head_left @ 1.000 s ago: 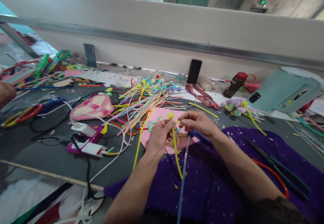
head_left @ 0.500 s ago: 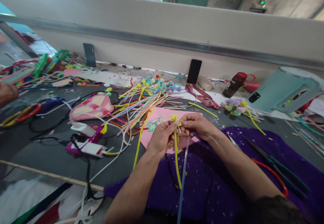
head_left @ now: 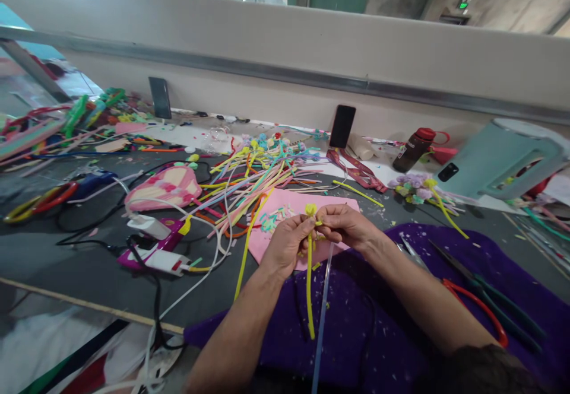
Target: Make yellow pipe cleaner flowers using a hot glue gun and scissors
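Observation:
Over the pink sheet [head_left: 278, 201], my left hand [head_left: 287, 242] pinches a yellow pipe-cleaner flower [head_left: 310, 287] just under its small round head, and the stem hangs straight down. From the other side my right hand [head_left: 345, 225] has its fingertips closed on a short yellow piece [head_left: 318, 223] against the flower. The fingers partly cover where the two meet. Short cut pieces [head_left: 271, 221] in green, white and pink lie on the sheet by my left hand. Below my right hand a translucent rod [head_left: 325, 317] runs down over the purple cloth [head_left: 378, 334].
Behind the sheet spreads a pile of coloured pipe cleaners [head_left: 253, 180]. Scissors [head_left: 481, 299] lie on the cloth at right. A pink power strip [head_left: 167, 234] with cables is at left. A phone [head_left: 342, 126], a bottle [head_left: 413, 148] and a turquoise kettle [head_left: 503, 156] stand along the back.
The flower has shifted slightly right and its stem now hangs straighter. My hands keep their pinch close together. Another person's hand at the far left edge has left the view.

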Demonstrator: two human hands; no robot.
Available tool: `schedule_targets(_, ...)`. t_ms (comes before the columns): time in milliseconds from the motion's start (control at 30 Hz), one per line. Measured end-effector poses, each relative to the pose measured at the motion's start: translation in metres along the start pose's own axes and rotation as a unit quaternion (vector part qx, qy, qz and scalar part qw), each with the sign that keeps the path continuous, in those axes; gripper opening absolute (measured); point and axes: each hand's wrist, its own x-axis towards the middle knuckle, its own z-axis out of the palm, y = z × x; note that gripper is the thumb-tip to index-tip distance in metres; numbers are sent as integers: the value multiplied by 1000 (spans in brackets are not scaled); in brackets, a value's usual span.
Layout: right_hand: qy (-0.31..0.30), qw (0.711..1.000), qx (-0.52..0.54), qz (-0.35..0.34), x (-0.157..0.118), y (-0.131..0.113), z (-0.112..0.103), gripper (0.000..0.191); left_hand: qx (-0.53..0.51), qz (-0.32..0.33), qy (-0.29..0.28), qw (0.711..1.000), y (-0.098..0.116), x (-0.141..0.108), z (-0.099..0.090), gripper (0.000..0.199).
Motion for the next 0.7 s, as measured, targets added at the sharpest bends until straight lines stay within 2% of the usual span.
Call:
schedule_targets(100,48,996,-66,-28,-2,-6,0,19,-17,-32,-21,999,0,1,-1,30)
schedule_targets(200,87,979,-153,-99,-6,-14,3,16,-49,-65,-37,996,1,3,-2,27)
schedule_targets(333,77,953,-256,-145,-10,-21,6,13,-75,-83,-28,993,1,3,-2,24)
schedule_targets(533,64,909,-355,-207,-15,-25,8,13,-127,-126,-59,982,3,3,-2,23)
schedule_targets(700,70,881,-413,-219,-15,-24,12,14,-113,-111,-46,986,2,2,-2,23)
